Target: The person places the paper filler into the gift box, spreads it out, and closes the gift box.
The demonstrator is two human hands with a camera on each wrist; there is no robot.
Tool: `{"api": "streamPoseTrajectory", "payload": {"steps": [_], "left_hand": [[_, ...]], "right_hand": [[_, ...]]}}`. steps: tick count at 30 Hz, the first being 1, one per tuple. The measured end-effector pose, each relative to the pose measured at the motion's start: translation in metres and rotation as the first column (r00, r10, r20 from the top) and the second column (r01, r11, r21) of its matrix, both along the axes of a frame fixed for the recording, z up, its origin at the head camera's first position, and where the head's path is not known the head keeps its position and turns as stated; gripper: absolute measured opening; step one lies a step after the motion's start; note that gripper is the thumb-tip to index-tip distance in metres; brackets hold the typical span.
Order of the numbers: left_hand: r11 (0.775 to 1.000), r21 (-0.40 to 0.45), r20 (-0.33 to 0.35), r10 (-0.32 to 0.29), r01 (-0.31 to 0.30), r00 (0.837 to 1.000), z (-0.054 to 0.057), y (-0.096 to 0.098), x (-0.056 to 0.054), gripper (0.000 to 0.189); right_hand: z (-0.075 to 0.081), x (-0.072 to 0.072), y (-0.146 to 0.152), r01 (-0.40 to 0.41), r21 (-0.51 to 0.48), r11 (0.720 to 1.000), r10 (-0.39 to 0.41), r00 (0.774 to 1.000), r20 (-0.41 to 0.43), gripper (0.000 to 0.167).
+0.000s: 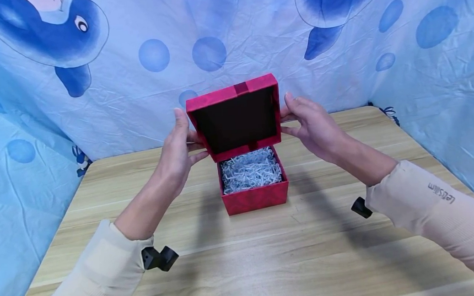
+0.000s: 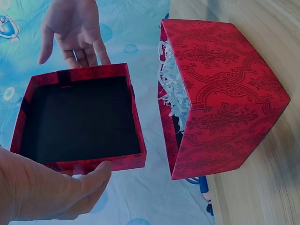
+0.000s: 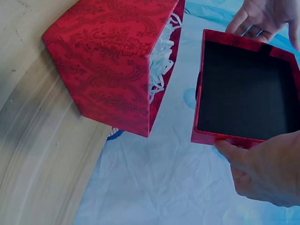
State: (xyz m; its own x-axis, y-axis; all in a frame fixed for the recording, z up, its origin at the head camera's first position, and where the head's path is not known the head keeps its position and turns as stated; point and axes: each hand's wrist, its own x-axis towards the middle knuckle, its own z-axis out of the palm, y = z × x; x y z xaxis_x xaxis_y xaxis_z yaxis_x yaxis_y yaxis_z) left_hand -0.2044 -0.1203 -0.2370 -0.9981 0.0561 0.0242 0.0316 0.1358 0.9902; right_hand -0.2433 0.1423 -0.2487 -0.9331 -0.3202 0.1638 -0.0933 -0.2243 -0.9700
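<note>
A red patterned box lid (image 1: pixel 236 93), black inside, stands tilted in the air above and behind the red box (image 1: pixel 257 197). My left hand (image 1: pixel 174 157) is at the lid's left side, fingers against its edge, thumb upright and apart from it. From the other side, my right hand (image 1: pixel 315 126) touches the lid's right edge with its fingers, thumb also raised. Pale shredded paper (image 1: pixel 251 170) fills the box. Both wrist views show a gap between the lid (image 2: pixel 79 117) and the box (image 3: pixel 103 65). The lid partly hides some fingertips.
The box sits on a light wood-grain table (image 1: pixel 245 266). Behind and beside it hangs a blue cloth (image 1: pixel 245 23) printed with dolphins and round spots. Small black devices (image 1: pixel 160 258) are strapped at the cuffs of the beige sleeves.
</note>
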Motion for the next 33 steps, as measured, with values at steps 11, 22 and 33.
{"api": "streamPoseTrajectory", "payload": {"steps": [11, 22, 33], "left_hand": [[0.997, 0.049, -0.001, -0.057, 0.057, 0.998, -0.001, -0.002, 0.0, 0.068], [0.976, 0.173, -0.086, -0.12, 0.134, 0.989, -0.007, -0.006, -0.006, 0.04], [0.933, 0.228, -0.111, -0.26, 0.28, 0.959, -0.018, -0.027, -0.01, 0.013]], "right_hand": [[0.0, 0.001, 0.001, 0.016, 0.05, 0.999, -0.013, 0.999, -0.053, 0.036], [-0.002, 0.002, 0.006, -0.048, -0.019, 0.999, 0.047, 0.998, -0.051, 0.035], [-0.001, 0.006, 0.013, -0.112, 0.078, 0.991, 0.116, 0.992, -0.057, 0.021]]}}
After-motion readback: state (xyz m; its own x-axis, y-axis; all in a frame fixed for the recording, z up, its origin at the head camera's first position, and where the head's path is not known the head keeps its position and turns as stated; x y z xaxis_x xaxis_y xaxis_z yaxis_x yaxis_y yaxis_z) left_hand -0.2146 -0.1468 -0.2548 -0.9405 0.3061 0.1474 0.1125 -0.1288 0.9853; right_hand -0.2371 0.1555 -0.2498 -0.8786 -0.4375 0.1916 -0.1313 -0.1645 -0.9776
